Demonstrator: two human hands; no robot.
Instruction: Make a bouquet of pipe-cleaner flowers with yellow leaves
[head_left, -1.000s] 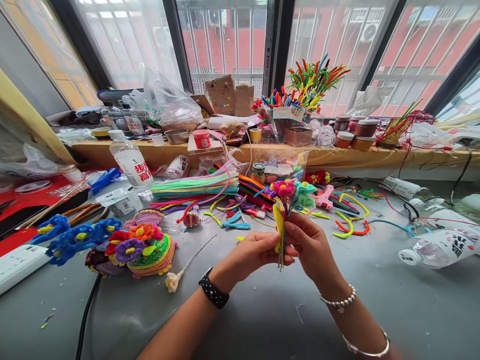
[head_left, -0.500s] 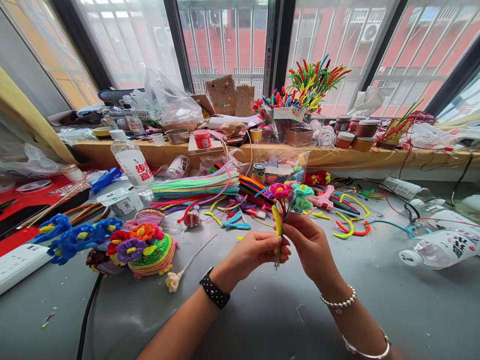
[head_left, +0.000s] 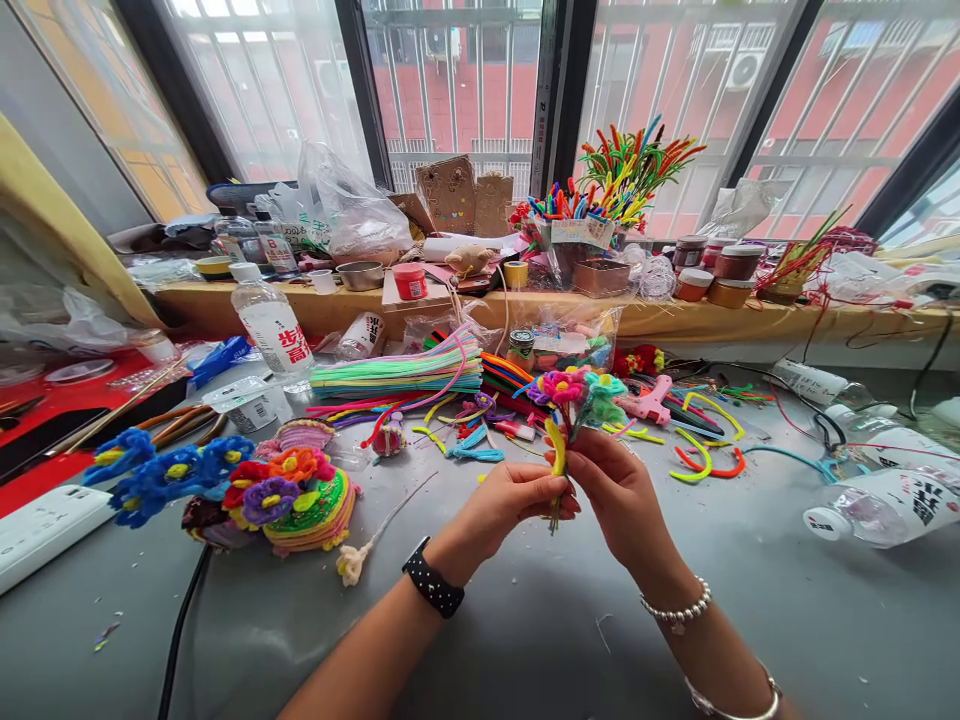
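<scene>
Above the middle of the table, my left hand (head_left: 523, 497) pinches the stems of a small bouquet of pipe-cleaner flowers (head_left: 566, 386) and a yellow pipe-cleaner piece (head_left: 555, 445) beside them. My right hand (head_left: 611, 478) closes on the same stems from the right, its thumb and fingertips close to those of my left. Pink, purple and teal flower heads stand upright over my fingers. The stem ends poke out below. Where exactly the yellow piece meets the stems is covered by my fingers.
Blue pipe-cleaner flowers (head_left: 176, 470) and a colourful knitted-looking piece (head_left: 319, 510) lie left, near a pale flower (head_left: 351, 563). Behind are a pastel pipe-cleaner bundle (head_left: 397, 370) and a pink glue gun (head_left: 651, 402). Plastic bottles (head_left: 892, 505) lie right; another bottle (head_left: 270, 320) stands left.
The yellow piece's upper end sits slightly lower against the stems. Both hands keep their grip in nearly the same place. The whole view has shifted a little.
</scene>
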